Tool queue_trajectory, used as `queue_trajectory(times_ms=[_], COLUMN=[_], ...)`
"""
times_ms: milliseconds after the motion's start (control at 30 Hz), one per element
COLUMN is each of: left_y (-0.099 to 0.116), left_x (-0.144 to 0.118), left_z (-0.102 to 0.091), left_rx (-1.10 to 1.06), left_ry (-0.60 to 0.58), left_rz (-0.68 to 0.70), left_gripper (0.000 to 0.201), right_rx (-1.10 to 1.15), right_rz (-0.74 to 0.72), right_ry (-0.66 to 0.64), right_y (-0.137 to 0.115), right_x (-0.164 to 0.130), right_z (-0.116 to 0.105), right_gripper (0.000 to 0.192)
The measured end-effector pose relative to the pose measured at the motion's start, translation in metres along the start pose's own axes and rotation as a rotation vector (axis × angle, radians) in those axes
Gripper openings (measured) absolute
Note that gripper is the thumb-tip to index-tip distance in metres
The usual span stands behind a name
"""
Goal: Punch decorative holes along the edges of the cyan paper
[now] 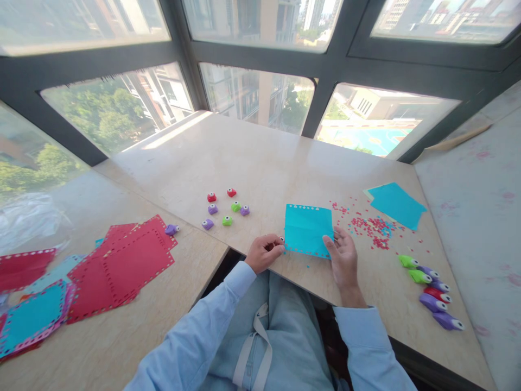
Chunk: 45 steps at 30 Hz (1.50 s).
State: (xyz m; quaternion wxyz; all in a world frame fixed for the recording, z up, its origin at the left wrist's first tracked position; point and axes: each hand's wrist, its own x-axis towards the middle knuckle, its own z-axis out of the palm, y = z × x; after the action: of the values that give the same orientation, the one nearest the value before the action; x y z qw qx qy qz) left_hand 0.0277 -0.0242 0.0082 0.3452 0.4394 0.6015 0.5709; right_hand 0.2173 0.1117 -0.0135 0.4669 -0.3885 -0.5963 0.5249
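A sheet of blue paper (308,231) is held up over the table's front edge, with punched holes along its top and bottom edges. My right hand (344,258) grips its right side, thumb on the front face. At the paper's left edge my left hand (266,252) is closed around a small craft punch (281,239). Only the punch's white and dark button shows; the fingers hide the body. Red and blue punched-out paper bits (376,228) lie scattered right of the sheet.
Several small craft punches (227,220) stand beyond my left hand; larger ones (437,295) line up at right. Blue sheets (396,203) lie at back right. Red hole-edged sheets (138,260) and a mixed paper pile (35,317) lie left, near a purple punch (171,229). Windows border the table.
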Motion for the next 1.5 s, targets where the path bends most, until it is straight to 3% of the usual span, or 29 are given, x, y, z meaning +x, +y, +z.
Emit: queue_trajectory(times_ms=[100,167,233,333,400,600,1200,1367,1500], left_y=[-0.001,-0.001,-0.001,-0.002,-0.002,-0.003,0.002,0.003,0.000], left_x=[0.001,0.001,0.002,0.002,0.002,0.001,-0.001,-0.001,0.000], left_z=[0.000,0.000,0.000,0.002,0.002,0.004,0.006,0.004,0.000], left_rx=[-0.008,-0.001,0.021,0.061,0.085,0.084,0.136,0.123,-0.080], left_ry=[0.013,0.006,0.001,-0.022,-0.043,-0.031,-0.014,0.001,0.054], left_rz=[0.001,0.008,0.025,0.067,0.084,0.095,0.106,0.056,-0.097], left_gripper=[0.026,0.027,0.026,0.025,0.025,0.022,0.017,0.015,0.018], right_rx=[-0.223,-0.416,-0.533,-0.588,-0.594,-0.525,-0.470,-0.459,-0.455], right_rz=[-0.372,-0.643,-0.826,-0.940,-0.967,-0.956,-0.946,-0.937,-0.922], right_ry=[0.123,0.100,-0.052,-0.319,-0.391,-0.404,-0.364,-0.307,-0.267], right_y=[-0.005,-0.012,-0.020,-0.027,-0.029,-0.029,-0.032,-0.029,-0.028], right_x=[-0.004,-0.009,-0.015,-0.021,-0.023,-0.022,-0.023,-0.022,-0.022], right_z=[0.002,0.004,0.008,0.018,0.026,0.035,0.035,0.034,0.033], right_gripper=[0.061,0.056,0.055,0.052,0.045,0.030,0.025,0.026,0.027])
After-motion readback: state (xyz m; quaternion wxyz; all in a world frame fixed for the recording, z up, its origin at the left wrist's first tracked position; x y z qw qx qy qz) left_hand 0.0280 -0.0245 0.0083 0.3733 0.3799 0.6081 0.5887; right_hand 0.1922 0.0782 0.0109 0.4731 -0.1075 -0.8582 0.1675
